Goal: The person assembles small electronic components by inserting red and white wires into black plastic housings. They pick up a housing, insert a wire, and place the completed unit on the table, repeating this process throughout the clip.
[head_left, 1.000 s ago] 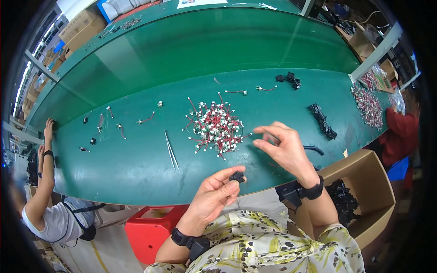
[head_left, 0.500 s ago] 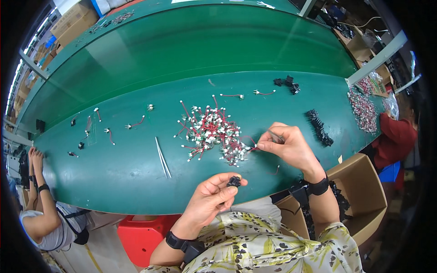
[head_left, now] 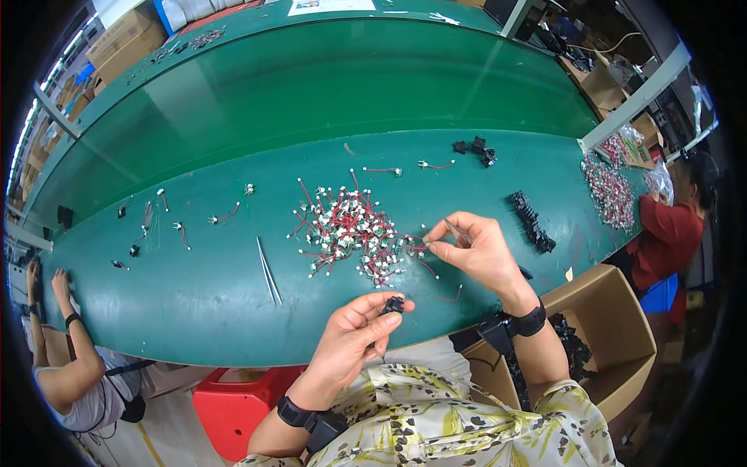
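Since the earlier frames the right hand (head_left: 481,251) has come off the far edge of the pile and drawn toward the body, and the left hand (head_left: 354,336) has lifted its small part a little higher.

Left hand's grip is narrow — thumb and forefinger pinch a small black connector (head_left: 394,304) at the fingertips, held over the near edge of the green counter (head_left: 194,311). Right hand's grip is narrow too, thumb and forefinger closed on the end of a thin wired piece (head_left: 419,250) that trails out of the heap of red-and-white wire leads (head_left: 346,229); what exactly sits between the pads is too small to tell.

The relation that matters: the wired piece lies up and to the right of the black connector, near but apart, its wire running roughly left to right toward the heap. The right hand is the nearer one to the heap.

A pair of tweezers (head_left: 268,271) lies left of the heap (untouched, long axis pointing away from the body). A row of black parts (head_left: 531,222) sits to the right, and a cardboard box (head_left: 615,342) stands below the counter edge.
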Motion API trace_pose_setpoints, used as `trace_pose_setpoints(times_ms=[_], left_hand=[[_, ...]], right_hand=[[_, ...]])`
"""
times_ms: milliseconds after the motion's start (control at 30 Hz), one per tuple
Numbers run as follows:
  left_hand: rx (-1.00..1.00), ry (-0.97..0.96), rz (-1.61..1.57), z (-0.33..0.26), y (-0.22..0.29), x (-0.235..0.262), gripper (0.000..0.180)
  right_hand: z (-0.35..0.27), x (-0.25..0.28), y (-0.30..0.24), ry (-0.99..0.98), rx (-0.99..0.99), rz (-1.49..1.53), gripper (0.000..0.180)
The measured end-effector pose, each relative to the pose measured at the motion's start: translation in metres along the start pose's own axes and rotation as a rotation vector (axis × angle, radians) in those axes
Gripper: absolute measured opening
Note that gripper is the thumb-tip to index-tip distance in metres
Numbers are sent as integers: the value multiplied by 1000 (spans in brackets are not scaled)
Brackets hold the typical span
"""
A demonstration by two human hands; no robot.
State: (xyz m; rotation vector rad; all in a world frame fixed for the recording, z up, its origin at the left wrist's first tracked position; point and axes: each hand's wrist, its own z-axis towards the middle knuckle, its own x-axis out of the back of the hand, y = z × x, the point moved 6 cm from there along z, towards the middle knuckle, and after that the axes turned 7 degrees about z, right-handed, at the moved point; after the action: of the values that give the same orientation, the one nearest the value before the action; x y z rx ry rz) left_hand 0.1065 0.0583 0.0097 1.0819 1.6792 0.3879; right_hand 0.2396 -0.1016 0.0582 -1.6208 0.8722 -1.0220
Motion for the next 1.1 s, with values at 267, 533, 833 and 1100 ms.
trace_pose_setpoints(times_ms=[267,533,833,1100], left_hand=[[7,4,26,2,-4,-2,28],[-116,-44,78,4,20,-27,31],[-153,-44,317,-11,16,-29,36],[-231,-142,428,-23,17,-37,32]], right_hand=[[-8,-3,4,-40,145,-350,16],[-38,-19,0,-98,-244,813,22],[-74,-39,-1,-62,102,467,18],[-86,-36,19,-215,-298,854,15]])
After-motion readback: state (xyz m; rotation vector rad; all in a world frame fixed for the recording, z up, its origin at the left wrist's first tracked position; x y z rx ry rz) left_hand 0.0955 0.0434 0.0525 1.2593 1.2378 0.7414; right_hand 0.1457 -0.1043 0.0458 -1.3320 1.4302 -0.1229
